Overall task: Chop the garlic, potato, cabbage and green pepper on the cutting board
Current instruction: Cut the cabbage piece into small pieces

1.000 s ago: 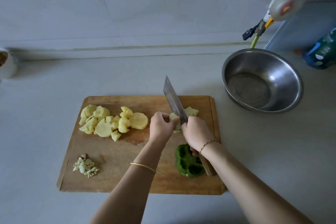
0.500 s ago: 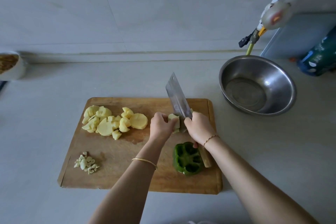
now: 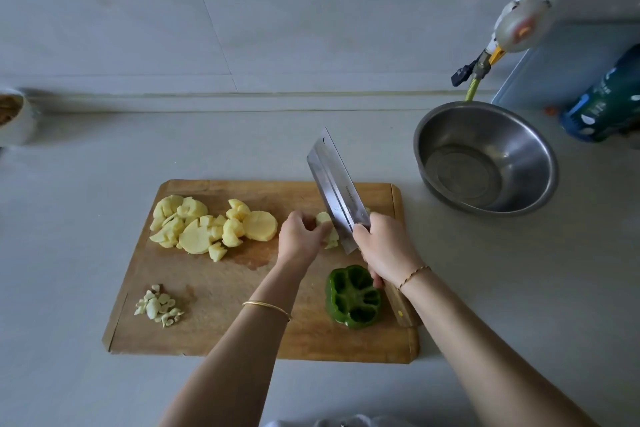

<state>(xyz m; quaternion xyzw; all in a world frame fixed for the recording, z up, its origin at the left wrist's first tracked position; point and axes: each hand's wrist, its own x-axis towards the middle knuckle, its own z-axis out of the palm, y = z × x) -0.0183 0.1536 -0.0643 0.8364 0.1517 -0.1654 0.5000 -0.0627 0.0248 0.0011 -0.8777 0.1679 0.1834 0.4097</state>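
A wooden cutting board (image 3: pixel 214 333) lies on the counter. Cut potato pieces (image 3: pixel 207 227) are piled at its far left, and chopped garlic (image 3: pixel 157 307) sits near its front left corner. A halved green pepper (image 3: pixel 353 296) lies cut side up at the front right. My left hand (image 3: pixel 299 239) holds a pale piece of potato (image 3: pixel 325 222) on the board. My right hand (image 3: pixel 386 248) grips the wooden handle of a cleaver (image 3: pixel 334 184), whose blade is raised and tilted just right of that piece. No cabbage is in view.
A steel bowl (image 3: pixel 485 158) stands on the counter right of the board. A dark bottle (image 3: pixel 606 104) stands at the far right, and a gas hose with a valve (image 3: pixel 485 59) hangs above the bowl. A white cup (image 3: pixel 15 118) sits at the far left.
The cleaver blade has risen from the board and tilted up. My view has shifted slightly, and both hands stay at the potato piece.
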